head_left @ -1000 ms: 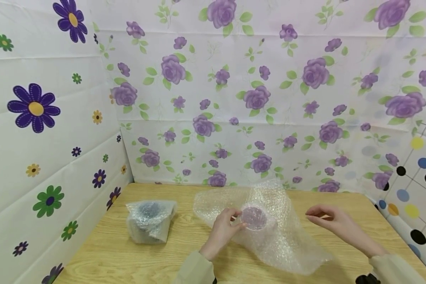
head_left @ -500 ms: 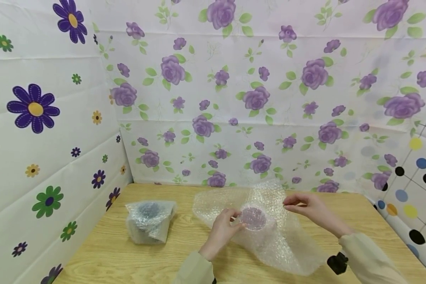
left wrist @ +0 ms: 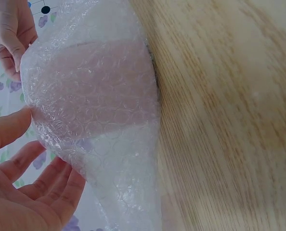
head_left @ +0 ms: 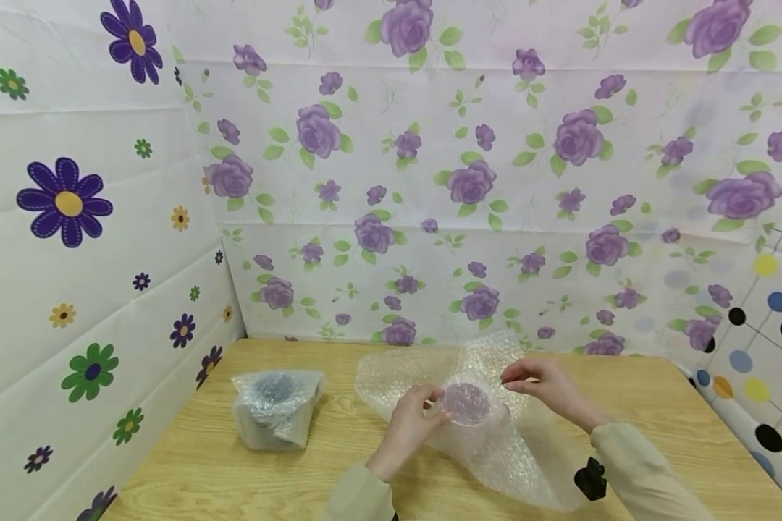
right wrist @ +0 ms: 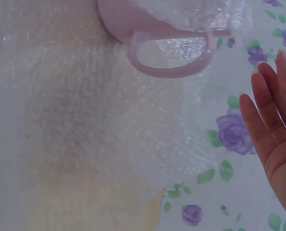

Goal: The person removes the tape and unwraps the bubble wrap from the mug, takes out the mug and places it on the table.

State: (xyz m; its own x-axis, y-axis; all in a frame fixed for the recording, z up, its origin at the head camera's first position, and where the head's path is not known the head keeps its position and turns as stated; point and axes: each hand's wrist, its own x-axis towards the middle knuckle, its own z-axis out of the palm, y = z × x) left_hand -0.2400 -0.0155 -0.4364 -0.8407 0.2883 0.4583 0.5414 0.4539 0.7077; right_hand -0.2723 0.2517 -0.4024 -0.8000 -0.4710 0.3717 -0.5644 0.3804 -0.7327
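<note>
A pink mug [right wrist: 128, 21] stands upright on a sheet of bubble wrap [head_left: 508, 463], part of which lies over its mouth and left side. Its handle [right wrist: 172, 72] shows in the right wrist view. My left hand [head_left: 409, 423] pinches the bubble wrap at the mug's rim, thumb and fingertips on the film in the left wrist view. To the right of the mug is my right hand [head_left: 550, 387], close over the far right part of the sheet. Its fingers [right wrist: 266, 103] are extended and hold nothing in the right wrist view.
On the left of the wooden table [head_left: 189, 470] sits a bubble-wrapped bundle [head_left: 276, 409] with something dark inside. Flowered cloth [head_left: 391, 181] hangs behind the table, and patterned cloth hangs on both sides.
My right hand has moved left across the table, from beyond the sheet's right edge to beside the mug. My left hand and the mug have stayed in place.
</note>
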